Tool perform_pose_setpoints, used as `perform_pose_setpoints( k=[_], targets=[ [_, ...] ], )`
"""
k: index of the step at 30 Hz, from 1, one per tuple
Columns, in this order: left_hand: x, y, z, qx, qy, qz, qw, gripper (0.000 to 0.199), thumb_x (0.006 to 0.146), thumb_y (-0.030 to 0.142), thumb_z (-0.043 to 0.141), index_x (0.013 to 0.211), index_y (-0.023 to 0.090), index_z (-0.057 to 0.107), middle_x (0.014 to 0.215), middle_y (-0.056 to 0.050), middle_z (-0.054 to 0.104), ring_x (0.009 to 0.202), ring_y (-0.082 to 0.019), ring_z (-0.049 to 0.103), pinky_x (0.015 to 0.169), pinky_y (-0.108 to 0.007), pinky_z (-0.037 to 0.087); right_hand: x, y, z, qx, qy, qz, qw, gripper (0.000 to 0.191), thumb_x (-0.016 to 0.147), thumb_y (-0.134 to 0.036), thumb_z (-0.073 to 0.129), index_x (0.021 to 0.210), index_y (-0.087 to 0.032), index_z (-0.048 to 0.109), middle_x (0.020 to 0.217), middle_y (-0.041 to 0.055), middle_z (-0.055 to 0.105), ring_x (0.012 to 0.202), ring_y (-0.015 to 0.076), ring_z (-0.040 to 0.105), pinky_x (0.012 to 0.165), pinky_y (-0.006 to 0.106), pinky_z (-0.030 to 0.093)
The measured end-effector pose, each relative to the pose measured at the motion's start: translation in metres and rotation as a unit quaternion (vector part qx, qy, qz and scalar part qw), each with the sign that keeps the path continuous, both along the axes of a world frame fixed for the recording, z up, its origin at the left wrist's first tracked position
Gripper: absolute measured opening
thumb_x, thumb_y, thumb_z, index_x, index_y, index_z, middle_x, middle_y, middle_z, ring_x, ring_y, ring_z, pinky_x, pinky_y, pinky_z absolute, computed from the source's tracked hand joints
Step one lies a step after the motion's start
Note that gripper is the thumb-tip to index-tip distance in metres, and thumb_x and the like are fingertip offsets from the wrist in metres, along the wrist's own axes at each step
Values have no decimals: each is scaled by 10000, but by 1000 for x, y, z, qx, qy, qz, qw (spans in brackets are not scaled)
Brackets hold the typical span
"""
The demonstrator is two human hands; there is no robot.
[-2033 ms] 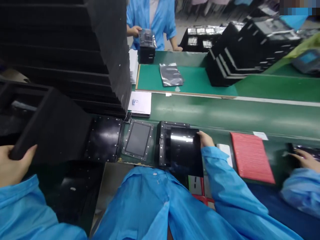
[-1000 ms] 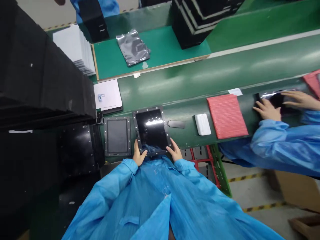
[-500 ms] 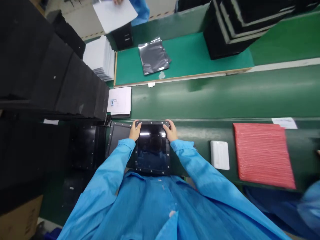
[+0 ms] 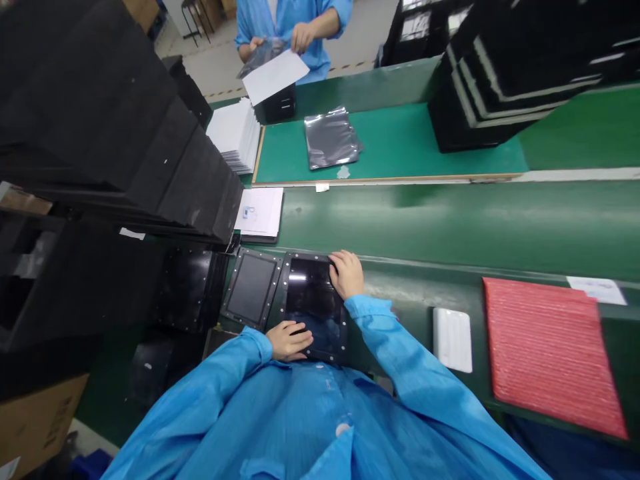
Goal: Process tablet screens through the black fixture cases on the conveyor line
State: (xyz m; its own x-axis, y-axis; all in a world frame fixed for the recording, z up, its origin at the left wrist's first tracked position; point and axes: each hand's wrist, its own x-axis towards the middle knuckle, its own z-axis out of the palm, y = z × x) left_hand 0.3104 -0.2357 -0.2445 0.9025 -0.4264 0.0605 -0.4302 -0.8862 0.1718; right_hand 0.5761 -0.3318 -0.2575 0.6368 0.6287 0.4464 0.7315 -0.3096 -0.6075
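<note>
Black riveted frame [image 4: 314, 287] w/ glossy dark panel, both hands on it.
L hand [image 4: 289, 340] flat, fingers together; R hand [image 4: 346, 275] fingers slightly spread, no pinch; 2nd frame [image 4: 251, 289] just beside; 1 silver bag [image 4: 331, 137] on green mat [image 4: 425, 153].

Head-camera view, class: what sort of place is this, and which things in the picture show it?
Most likely an electronics factory assembly line: a green conveyor belt runs across the view, a silvery anti-static bag lies on a green mat, and a co-worker's blue smock looks like cleanroom-style workwear.
</note>
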Motion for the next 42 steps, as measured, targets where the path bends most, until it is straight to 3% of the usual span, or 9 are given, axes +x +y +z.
perform_pose_setpoints(
  k=[5, 13, 16, 20, 25, 30, 35, 39, 42],
  targets=[
    [12, 3, -2, -45, 5, -4, 999, 404, 909, 442, 468, 1205, 206, 608, 1174, -66, 669, 1162, -216, 563, 942, -347, 447, -1, 8, -2, -84, -81, 133, 984, 363, 875, -117, 381, 1035, -211, 692, 1048, 87, 680, 1050, 210, 584, 929, 382, 488],
    [16, 21, 9, -132, 24, 12, 991, 460, 863, 441, 524, 1232, 173, 583, 1298, -111, 582, 1263, -263, 470, 1067, -430, 356, -25, 14, 27, -240, -121, 46, 962, 437, 769, -99, 451, 1160, -119, 646, 1247, 116, 606, 1194, 288, 503, 1028, 446, 429],
    [5, 65, 6, -155, 31, 200, 967, 476, 846, 433, 538, 1235, 162, 579, 1360, -150, 517, 1304, -289, 421, 1078, -470, 340, -62, 5, 39, -303, -111, 9, 946, 456, 773, -101, 440, 1193, -82, 619, 1316, 134, 555, 1185, 291, 516, 1022, 430, 443],
    [-30, 117, -8, -95, 99, 521, 842, 678, 758, 417, 636, 1338, 102, 481, 1454, -232, 361, 1376, -381, 279, 1105, -557, 241, -135, -38, 36, -353, -81, 4, 932, 470, 792, -97, 420, 1221, -144, 608, 1345, 99, 538, 1182, 274, 530, 968, 415, 491],
    [-50, 127, -20, -132, 178, 456, 862, 742, 688, 432, 699, 1349, 180, 478, 1501, -165, 308, 1392, -354, 252, 1129, -479, 236, -219, -82, 21, -404, -61, -16, 913, 602, 761, -29, 385, 1313, -209, 543, 1424, 42, 458, 1250, 256, 485, 805, 343, 581],
    [-6, 125, -7, -177, 125, 645, 733, 715, 717, 372, 686, 1349, 138, 448, 1470, -246, 302, 1356, -387, 308, 1083, -524, 285, -235, -74, 21, -435, -25, -40, 899, 595, 739, 5, 388, 1249, -211, 606, 1410, 36, 470, 1236, 290, 497, 762, 349, 594],
    [-4, 133, 14, -381, 42, 664, 642, 724, 676, 289, 696, 1342, 160, 441, 1273, -168, 547, 1203, -301, 521, 1027, -455, 399, -208, -77, 39, -359, 67, 22, 931, 554, 721, -69, 492, 1252, -178, 604, 1367, 76, 518, 1238, 300, 491, 999, 441, 479],
    [-22, 118, 43, -533, 21, 553, 640, 545, 672, 337, 683, 1168, 129, 599, 1085, -122, 668, 1065, -267, 619, 961, -398, 478, -182, -69, 53, -195, 246, 41, 949, 452, 830, -296, 529, 1260, -172, 590, 1270, 121, 596, 1207, 283, 524, 1015, 475, 441],
    [-23, 72, 77, -548, 30, 491, 677, 463, 769, 457, 599, 1091, 128, 650, 954, -119, 711, 913, -256, 675, 866, -411, 534, -169, -43, 58, -32, 429, 96, 898, 539, 819, -477, 555, 1278, -194, 563, 1268, 116, 598, 1135, 275, 580, 932, 444, 494]
  ],
)
